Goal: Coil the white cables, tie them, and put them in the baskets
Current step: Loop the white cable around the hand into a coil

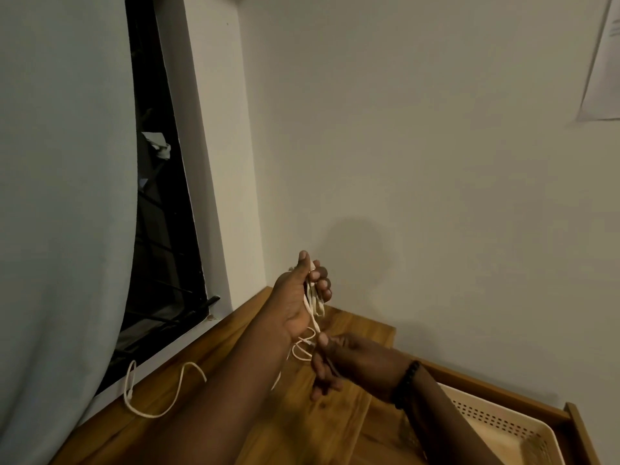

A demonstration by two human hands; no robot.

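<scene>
Left hand [298, 297] raised, grip clenched around coiled white cable [313, 305]; right hand [339, 360] below pinches its strand.

The room is looking dim and warm-toned, with light coming from behind and above the person. The wall [419, 146] is carrying a soft, round shadow just above the raised left hand [297, 303]. The window [161, 229] is showing only darkness. The wide lens is bending the window frame and the curtain [60, 196] at the left edge. The hands and the white cable [312, 313] are appearing slightly soft and grainy.
</scene>
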